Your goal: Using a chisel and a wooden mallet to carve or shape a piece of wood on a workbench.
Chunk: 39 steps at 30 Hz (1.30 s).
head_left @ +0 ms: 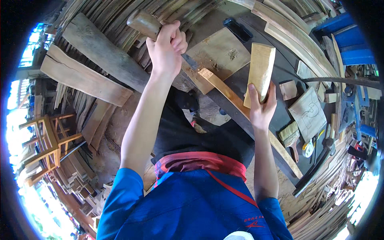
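My left hand (169,50) is closed around a chisel with a thick, rounded wooden handle (144,24). The grey chisel blade (190,62) comes out below the fist and points at the pale, freshly cut end of a long narrow wooden strip (226,91). Whether the blade touches the strip I cannot tell. In my right hand (263,106) a chunky pale wood block (261,72) stands nearly upright, gripped at its lower end. It is over the strip, which runs diagonally along the edge of the dark bench (240,78), passing behind that hand.
A square board (218,50) with wood chips lies under the strip's far end. To the right are a wide brush (289,135), a paper with a drawing (309,114), a tape measure (308,149) and a saw blade (344,81). Planks (86,78) and a wooden stool (50,142) stand left.
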Available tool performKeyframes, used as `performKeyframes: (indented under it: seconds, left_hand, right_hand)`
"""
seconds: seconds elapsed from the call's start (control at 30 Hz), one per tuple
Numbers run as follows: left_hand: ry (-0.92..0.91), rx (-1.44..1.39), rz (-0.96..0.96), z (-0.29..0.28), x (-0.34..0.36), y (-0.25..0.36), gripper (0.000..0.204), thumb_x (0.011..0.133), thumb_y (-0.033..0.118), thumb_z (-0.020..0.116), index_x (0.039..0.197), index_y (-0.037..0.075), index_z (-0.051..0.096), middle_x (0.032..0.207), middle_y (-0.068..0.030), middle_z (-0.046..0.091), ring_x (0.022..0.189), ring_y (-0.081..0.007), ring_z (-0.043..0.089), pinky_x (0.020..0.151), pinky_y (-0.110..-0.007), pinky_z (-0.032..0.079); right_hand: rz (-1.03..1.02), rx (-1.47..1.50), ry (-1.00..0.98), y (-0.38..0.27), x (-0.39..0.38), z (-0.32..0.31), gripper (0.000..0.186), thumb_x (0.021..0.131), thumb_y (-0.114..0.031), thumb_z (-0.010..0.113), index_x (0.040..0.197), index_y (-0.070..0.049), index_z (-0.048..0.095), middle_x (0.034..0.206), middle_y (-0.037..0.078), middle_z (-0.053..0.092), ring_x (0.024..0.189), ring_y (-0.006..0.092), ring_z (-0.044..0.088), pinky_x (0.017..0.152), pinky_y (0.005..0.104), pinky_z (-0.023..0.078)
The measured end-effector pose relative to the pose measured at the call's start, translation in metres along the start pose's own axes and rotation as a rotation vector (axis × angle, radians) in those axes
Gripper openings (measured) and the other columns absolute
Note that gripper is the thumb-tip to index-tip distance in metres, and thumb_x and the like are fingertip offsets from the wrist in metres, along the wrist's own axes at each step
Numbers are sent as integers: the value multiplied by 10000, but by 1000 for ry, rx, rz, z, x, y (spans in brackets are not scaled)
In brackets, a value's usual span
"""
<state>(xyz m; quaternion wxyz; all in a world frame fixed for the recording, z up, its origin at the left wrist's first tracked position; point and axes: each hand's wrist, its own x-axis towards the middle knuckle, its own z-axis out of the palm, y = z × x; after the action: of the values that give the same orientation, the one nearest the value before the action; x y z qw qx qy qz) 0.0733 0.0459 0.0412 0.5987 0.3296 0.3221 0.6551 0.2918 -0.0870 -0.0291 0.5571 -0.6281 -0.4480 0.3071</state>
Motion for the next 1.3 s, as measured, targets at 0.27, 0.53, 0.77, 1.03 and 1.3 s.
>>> performKeyframes:
  seconds: [0.27, 0.53, 0.77, 1.03, 1.3]
  left_hand:
    - [-18, 55, -5, -3, -1, -10, 340, 857, 85, 570, 607, 103, 339, 508, 35, 305, 437, -71, 262, 434, -262, 171]
    - [-38, 65, -52, 3, -2, -23, 306, 843, 67, 591, 619, 92, 386, 509, 37, 331, 431, -71, 288, 429, -259, 187]
    - [-27, 98, -35, 4, 0, -27, 285, 839, 56, 596, 629, 86, 406, 507, 38, 339, 429, -68, 296, 424, -256, 187]
    - [-54, 89, -51, 7, -3, -27, 259, 842, 55, 591, 647, 77, 422, 520, 36, 344, 433, -64, 301, 423, -256, 195]
    - [-18, 178, -45, 14, -4, -29, 381, 876, 83, 547, 589, 117, 298, 510, 38, 288, 447, -74, 243, 443, -260, 162]
  right_hand:
    - [-13, -10, -14, -4, 0, 1, 372, 867, -155, 677, 1153, 34, 530, 902, 116, 666, 805, 122, 604, 734, 280, 494]
    - [25, -24, -15, -4, 2, 0, 393, 870, -159, 673, 1178, 35, 523, 924, 125, 670, 831, 133, 613, 763, 285, 494]
    - [46, 2, -30, -4, 5, 0, 410, 871, -166, 669, 1199, 28, 518, 983, 147, 665, 892, 148, 615, 809, 298, 486]
    - [36, -1, -20, 0, 2, -1, 419, 867, -180, 674, 1199, 25, 519, 979, 149, 668, 887, 157, 621, 806, 300, 487]
    - [40, -39, -24, -3, 2, -2, 435, 867, -178, 674, 1215, 27, 512, 970, 154, 669, 879, 159, 622, 801, 302, 489]
